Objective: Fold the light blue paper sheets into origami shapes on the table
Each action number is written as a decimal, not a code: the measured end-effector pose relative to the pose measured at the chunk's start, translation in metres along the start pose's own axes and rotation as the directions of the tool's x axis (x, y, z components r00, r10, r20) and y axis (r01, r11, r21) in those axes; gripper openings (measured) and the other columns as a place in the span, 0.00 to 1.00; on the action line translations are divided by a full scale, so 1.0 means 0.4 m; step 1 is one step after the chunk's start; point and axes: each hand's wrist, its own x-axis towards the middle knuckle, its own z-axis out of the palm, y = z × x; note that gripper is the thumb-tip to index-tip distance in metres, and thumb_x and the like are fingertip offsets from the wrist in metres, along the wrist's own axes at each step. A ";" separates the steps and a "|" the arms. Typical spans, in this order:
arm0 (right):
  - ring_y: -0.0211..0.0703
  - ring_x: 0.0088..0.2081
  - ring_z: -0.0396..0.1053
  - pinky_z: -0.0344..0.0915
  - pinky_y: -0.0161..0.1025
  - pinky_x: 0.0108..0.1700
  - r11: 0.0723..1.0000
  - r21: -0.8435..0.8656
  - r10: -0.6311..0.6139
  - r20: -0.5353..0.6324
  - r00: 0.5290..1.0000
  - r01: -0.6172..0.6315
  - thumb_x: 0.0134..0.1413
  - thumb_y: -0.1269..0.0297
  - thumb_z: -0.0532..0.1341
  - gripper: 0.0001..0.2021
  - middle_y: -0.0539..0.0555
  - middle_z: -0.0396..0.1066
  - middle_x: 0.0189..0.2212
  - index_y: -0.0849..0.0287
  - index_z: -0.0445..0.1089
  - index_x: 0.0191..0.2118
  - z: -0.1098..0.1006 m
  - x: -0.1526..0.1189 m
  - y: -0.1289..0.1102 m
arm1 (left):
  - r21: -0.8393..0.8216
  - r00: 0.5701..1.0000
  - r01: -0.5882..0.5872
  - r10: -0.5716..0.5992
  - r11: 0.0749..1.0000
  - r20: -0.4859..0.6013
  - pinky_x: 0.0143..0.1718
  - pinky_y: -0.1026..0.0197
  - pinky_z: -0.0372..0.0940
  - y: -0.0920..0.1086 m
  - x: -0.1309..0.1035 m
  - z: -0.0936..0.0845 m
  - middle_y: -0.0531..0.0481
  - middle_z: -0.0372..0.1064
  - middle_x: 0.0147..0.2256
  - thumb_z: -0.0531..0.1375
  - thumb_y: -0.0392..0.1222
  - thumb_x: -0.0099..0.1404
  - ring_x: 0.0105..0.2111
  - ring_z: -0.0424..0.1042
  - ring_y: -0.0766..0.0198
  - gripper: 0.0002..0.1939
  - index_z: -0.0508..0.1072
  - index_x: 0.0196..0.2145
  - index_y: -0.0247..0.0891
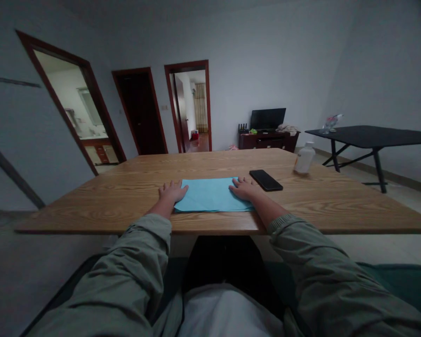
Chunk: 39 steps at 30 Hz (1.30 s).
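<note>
A light blue folded sheet [210, 195], cloth or paper, lies flat on the wooden table [101, 206] near its front edge. My left hand [173, 192] rests at the sheet's left edge, fingers spread, partly on the table top. On the right end of the sheet lies my right hand [244, 188], its fingers also apart and pointing forward. Neither hand grips anything. Just beyond my right hand is a black phone [265, 180], lying flat and not touched.
A white capped bottle [304, 159] stands on the table at the right. Farther off are a black folding table [368, 135] with a clear item on it, a low dark cabinet [266, 140] with a screen [268, 119], and doorways at the left.
</note>
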 end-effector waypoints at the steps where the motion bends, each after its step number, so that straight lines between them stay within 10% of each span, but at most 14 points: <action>1: 0.61 0.65 0.36 0.31 0.62 0.61 1.000 0.005 0.003 -0.001 1.000 -0.003 0.59 0.42 0.40 0.34 0.61 0.39 0.66 0.54 0.45 0.66 -0.001 -0.001 -0.001 | 0.012 1.000 0.013 -0.013 1.000 0.000 0.57 0.30 0.38 -0.001 -0.005 -0.002 0.49 0.41 0.65 0.36 0.72 0.57 0.63 0.42 0.36 0.40 0.48 0.64 0.56; 24: 0.65 0.60 0.50 0.42 0.63 0.57 0.991 0.134 0.004 -0.098 0.995 0.009 0.56 0.46 0.49 0.28 0.62 0.55 0.60 0.55 0.62 0.57 -0.020 -0.018 -0.014 | 0.140 0.998 -0.054 0.052 0.989 0.023 0.57 0.38 0.48 -0.006 -0.028 -0.021 0.43 0.44 0.65 0.36 0.66 0.62 0.63 0.46 0.44 0.38 0.49 0.64 0.47; 39: 0.57 0.55 0.58 0.52 0.48 0.55 0.997 -0.015 -0.079 -0.084 0.993 0.078 0.55 0.50 0.50 0.27 0.62 0.60 0.57 0.59 0.64 0.55 -0.064 0.025 -0.011 | -0.091 0.997 -0.059 0.054 0.994 -0.055 0.56 0.35 0.48 -0.011 0.097 -0.029 0.47 0.58 0.59 0.45 0.63 0.60 0.59 0.55 0.45 0.30 0.66 0.54 0.51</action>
